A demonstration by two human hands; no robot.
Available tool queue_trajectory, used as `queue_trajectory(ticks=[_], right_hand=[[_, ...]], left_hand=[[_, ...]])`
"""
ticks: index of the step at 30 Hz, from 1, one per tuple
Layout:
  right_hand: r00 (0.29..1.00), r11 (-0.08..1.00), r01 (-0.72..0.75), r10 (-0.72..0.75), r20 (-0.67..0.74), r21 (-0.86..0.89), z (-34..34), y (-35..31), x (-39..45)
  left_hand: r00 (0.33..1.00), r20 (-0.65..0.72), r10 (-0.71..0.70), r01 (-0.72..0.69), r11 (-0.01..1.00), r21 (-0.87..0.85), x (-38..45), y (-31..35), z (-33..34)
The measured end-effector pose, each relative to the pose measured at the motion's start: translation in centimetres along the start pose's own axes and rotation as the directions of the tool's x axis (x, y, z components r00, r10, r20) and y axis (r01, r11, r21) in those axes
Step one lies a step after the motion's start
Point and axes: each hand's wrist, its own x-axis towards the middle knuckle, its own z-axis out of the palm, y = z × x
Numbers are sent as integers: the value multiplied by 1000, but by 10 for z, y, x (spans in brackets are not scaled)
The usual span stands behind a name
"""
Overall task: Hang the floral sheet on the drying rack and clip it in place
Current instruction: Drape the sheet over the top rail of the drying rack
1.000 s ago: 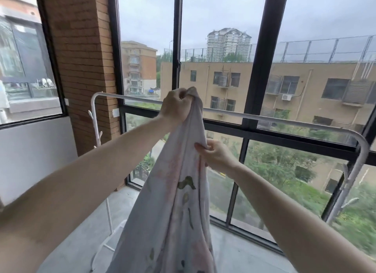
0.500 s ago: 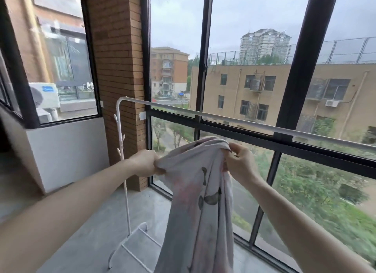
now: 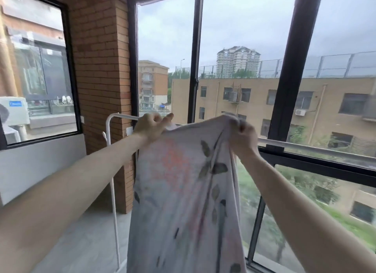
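Note:
The floral sheet (image 3: 187,191) is white with a pink bloom and dark leaves. It hangs down in front of me from a stretched top edge. My left hand (image 3: 151,127) pinches its left corner, with some fingers spread, at the height of the white drying rack's top bar (image 3: 305,145). My right hand (image 3: 243,134) is closed on a bunched right part of the edge, just in front of the bar. The sheet hides the middle stretch of the bar. No clip is in view.
The rack's left upright (image 3: 114,201) stands beside a brick pillar (image 3: 101,79). Black-framed floor-to-ceiling windows (image 3: 284,69) run close behind the rack. A low white wall (image 3: 40,163) with another window lies to the left. Grey floor (image 3: 85,242) stretches below.
Both hands have risen with the sheet from below the bar to bar height and moved apart, which spreads the top edge. The view has shifted towards the rack's left end.

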Motion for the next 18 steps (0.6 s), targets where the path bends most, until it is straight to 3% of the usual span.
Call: queue_trajectory(ticks=[1,2,3,4,6,8,11,13,16,18], right_hand=[[974,990,109,-89,-208,85,4,-36,11],[929,970,219,-174,-327,109,9,-65,17],[908,953,292,-250,-337,80,20,-85,20],[929,957,289,-276,-248,18,30,-92,21],[977,973,201,-208,-51,-112,38,-84,19],[972,977,162,-182,-148,-141,45,-77,12],[912,980,193,-197,-361,-48,45,-75,-10],[920,991,123,-131,-368,-46,43,-66,-27],[989,962,-22,-19,-148,-271,41,-39,-59],[994,873,-95,108,-1,-478,40,-24,-84]], left_hand=[[999,34,32,-31,999,-25,6,2,-12],[996,75,46,-42,997,-57,10,7,-22],[989,140,46,-38,998,-60,13,6,-34],[973,229,35,-39,999,14,12,1,-42],[904,425,-52,-95,944,317,4,-20,-47],[829,530,-180,-122,866,485,-5,-62,-50],[857,479,-190,56,958,281,-1,-109,-49],[890,413,-194,151,979,133,2,-120,-49],[896,333,-294,340,936,-87,2,-125,-55],[941,225,-254,287,950,-126,2,-112,-63]])
